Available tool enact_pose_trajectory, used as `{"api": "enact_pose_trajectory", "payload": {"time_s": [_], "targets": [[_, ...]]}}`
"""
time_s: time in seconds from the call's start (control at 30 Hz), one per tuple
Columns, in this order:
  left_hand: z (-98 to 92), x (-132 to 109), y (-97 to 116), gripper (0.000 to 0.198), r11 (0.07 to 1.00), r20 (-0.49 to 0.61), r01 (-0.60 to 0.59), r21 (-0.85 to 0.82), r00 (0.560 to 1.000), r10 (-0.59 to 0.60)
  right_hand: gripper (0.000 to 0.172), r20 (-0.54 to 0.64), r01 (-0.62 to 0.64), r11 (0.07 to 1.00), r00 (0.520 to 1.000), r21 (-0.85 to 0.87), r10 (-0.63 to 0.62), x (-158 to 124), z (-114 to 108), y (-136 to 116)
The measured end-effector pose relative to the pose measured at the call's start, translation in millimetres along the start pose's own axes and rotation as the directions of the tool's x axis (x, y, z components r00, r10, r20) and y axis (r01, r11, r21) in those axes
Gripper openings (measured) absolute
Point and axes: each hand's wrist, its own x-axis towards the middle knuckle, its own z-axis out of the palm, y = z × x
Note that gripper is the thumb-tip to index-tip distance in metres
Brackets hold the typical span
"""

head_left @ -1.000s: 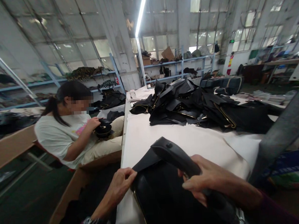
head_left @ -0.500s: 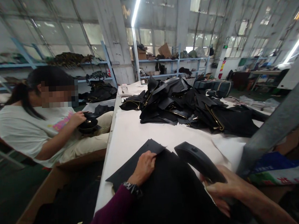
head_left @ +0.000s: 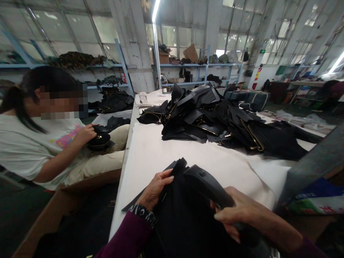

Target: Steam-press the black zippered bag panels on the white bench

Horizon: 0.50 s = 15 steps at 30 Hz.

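Black fabric (head_left: 185, 216) in left hand (head_left: 155, 187)

A factory workshop: zippered black pieces (head_left: 200, 118) heaped on the white surface (head_left: 216, 157), stocked blue shelving (head_left: 183, 65) along the far wall (head_left: 131, 43), a co-worker (head_left: 24, 139) seated left.

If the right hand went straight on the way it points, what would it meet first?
Probably the black material pinched by the left hand; the black tool in the right hand points toward it, though the depth between them is unclear.
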Motion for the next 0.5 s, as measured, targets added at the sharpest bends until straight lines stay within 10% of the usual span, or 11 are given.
{"api": "enact_pose_trajectory", "payload": {"time_s": [0.27, 0.4, 0.5], "targets": [[-2.4, -1, -3, 0.033, 0.900, 0.100, -0.211, 0.381, 0.977, 0.186, 0.022, -0.066, 0.076, 0.996, 0.995, -0.044, -0.079, 44, -2, -20], [17.1, -6, -14, 0.038, 0.330, 0.170, -0.273, 0.904, 0.936, 0.309, 0.025, -0.212, 0.093, 0.993, 0.972, -0.066, -0.105, 22, -20, -41], [29.5, -14, -19, 0.036, 0.032, 0.219, -0.233, 0.972, 0.949, 0.228, 0.032, -0.280, 0.039, 0.993, 0.957, -0.114, -0.070, 0, -24, -43]]}}
